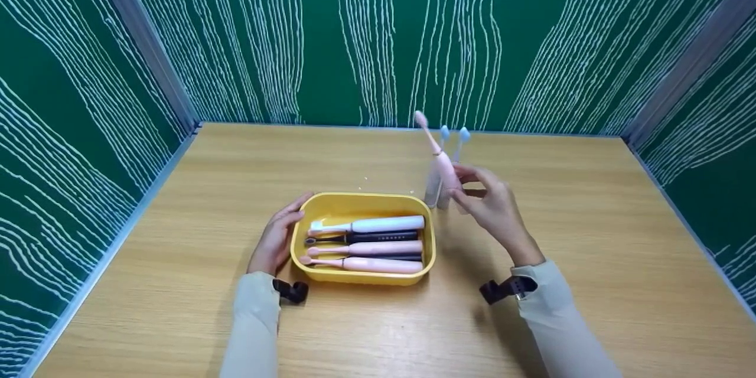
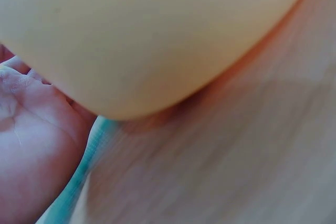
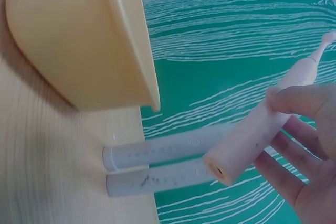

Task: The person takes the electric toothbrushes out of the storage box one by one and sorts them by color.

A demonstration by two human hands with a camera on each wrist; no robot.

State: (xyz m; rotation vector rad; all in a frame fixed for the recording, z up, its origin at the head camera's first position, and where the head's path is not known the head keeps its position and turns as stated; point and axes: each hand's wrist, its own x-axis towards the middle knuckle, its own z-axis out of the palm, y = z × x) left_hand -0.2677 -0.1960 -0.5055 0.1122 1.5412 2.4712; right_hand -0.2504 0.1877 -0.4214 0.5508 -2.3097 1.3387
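Observation:
My right hand (image 1: 493,207) pinches a pink electric toothbrush (image 1: 447,171) by its handle between thumb and fingers, above the table, head up and leaning left. In the right wrist view the pink toothbrush (image 3: 257,132) shows its round base, clear of the table. Just behind it, two pale electric toothbrushes (image 3: 157,178) with light-blue heads (image 1: 464,134) stand upright side by side. My left hand (image 1: 276,240) rests against the left side of a yellow basket (image 1: 366,278). Inside lie a white toothbrush (image 1: 387,224), black ones (image 1: 384,237) and two pink ones (image 1: 384,265), heads to the left.
A wooden table (image 1: 195,201) carries everything. Green walls (image 1: 537,12) with white wavy lines enclose it at the back and sides. Small white specks (image 1: 365,178) lie behind the basket. The standing toothbrushes are close to the basket's back right corner.

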